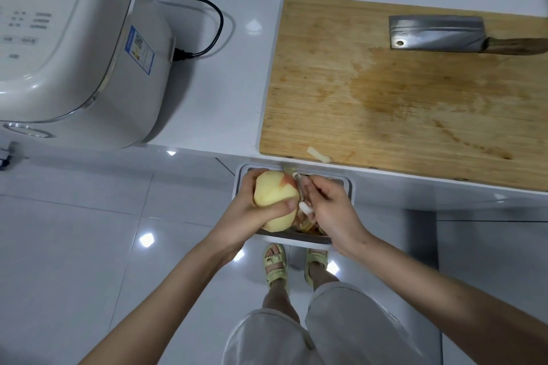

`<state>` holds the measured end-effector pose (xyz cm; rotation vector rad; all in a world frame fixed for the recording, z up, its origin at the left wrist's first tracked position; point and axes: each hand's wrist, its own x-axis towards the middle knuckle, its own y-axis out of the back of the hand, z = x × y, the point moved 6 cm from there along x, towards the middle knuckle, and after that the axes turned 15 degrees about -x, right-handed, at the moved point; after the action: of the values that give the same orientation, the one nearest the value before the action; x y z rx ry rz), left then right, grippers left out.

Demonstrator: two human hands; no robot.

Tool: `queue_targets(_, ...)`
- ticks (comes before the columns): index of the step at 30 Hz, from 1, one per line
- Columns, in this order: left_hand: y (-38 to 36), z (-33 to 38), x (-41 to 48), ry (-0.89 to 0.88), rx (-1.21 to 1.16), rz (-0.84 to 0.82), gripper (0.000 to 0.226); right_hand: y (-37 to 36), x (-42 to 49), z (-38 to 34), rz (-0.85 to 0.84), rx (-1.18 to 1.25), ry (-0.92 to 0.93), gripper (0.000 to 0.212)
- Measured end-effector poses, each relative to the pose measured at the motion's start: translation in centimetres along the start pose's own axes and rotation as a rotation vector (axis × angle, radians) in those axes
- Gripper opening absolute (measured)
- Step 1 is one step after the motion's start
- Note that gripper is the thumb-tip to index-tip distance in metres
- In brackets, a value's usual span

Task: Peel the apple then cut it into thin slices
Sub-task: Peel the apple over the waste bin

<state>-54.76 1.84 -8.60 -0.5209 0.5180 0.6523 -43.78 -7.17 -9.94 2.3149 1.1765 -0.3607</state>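
Note:
My left hand (249,210) grips the apple (274,195) over the bin, thumb across its front. The apple is mostly pale yellow flesh, with a patch of red skin left at its upper right. My right hand (329,207) holds a white-handled peeler (304,195), whose blade lies against the apple's right side. A cleaver (439,34) with a wooden handle lies flat at the far right of the wooden cutting board (385,92).
A white waste bin (350,187) with peels in it stands on the floor under my hands, below the counter edge. A small pale apple scrap (318,155) lies at the board's front edge. A white rice cooker (74,44) with a black cord (213,12) fills the counter's left.

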Motion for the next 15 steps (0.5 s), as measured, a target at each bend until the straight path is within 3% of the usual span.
queue_targets(4,0.3,0.8,0.2,0.006,0.124,-0.052,0.077,1.9,0.0,-3.2,0.174,-0.572,0.479,0.025)
queue_targets(9,-0.3,0.9,0.3,0.043,0.281,-0.125,0.08,1.2,-0.7,-8.2,0.157,-0.882,1.09,0.025)
queue_targets(12,-0.5,0.9,0.4,0.046,0.355,-0.159,0.079,0.4,-1.2,-9.2,0.079,-0.986,1.226,0.03)
queue_targets(15,-0.3,1.0,0.1,0.045,0.296,-0.161,0.08,1.1,-0.6,-9.1,0.074,-0.951,1.197,0.03)
